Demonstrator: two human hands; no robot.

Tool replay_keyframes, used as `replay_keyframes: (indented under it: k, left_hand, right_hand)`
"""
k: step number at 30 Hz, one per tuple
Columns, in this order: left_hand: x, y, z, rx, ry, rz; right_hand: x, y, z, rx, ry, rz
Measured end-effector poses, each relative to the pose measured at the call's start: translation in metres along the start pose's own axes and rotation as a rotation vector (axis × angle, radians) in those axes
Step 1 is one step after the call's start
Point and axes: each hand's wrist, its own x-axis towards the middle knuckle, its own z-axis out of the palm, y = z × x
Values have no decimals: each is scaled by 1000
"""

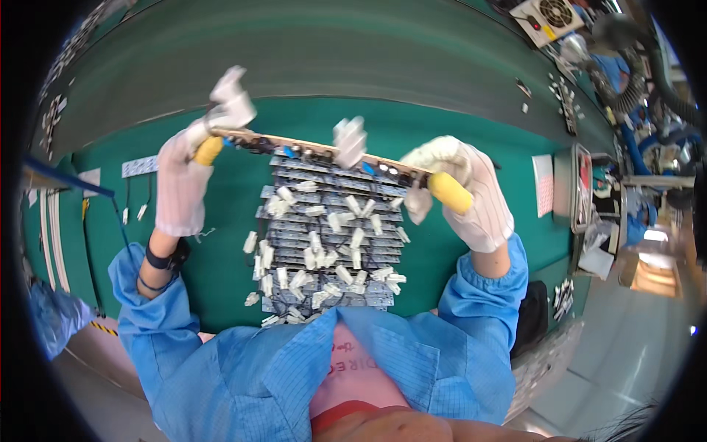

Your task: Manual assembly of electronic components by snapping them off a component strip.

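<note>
My left hand [183, 184] and my right hand [477, 193] both wear white striped gloves, with yellow covers on the thumbs. Between them they grip a long, narrow circuit board panel [313, 152], one end in each hand, tilted and raised off the mat. Dark and blue components line its edge. Blurred white pieces, perhaps connectors, show at the left end [233, 99], the middle [350, 142] and the right end [419, 205]. Below the panel lies a stack of circuit boards [283, 237], strewn with several white plug connectors [314, 259] on dark wires.
A green mat [228, 258] covers the bench, with a dark belt-like surface [309, 62] beyond it. At left lies a small white board [138, 167] with wired plugs. On the right are a printed sheet [543, 184], a metal tray [572, 193] and a fan unit [546, 20].
</note>
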Motion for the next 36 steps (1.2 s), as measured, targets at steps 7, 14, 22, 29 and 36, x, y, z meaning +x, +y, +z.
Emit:
replay_keyframes:
  k: [7,14,22,29,36]
  left_hand:
    - [5,44,-2,-167,-164,-44]
    - [-4,45,-9,-224,-246,-226]
    - [9,15,-38,-26,32,-114]
    - [3,-86,-132,232,180,-417]
    - [12,19,-55,512,57,157]
  right_hand:
    - [8,24,-5,488,21,211]
    - [12,35,-1,666,-76,112]
    - [17,20,9,359,-44,204]
    - [15,49,11,-784,-247,90]
    - [26,6,-5,-43,-93,176]
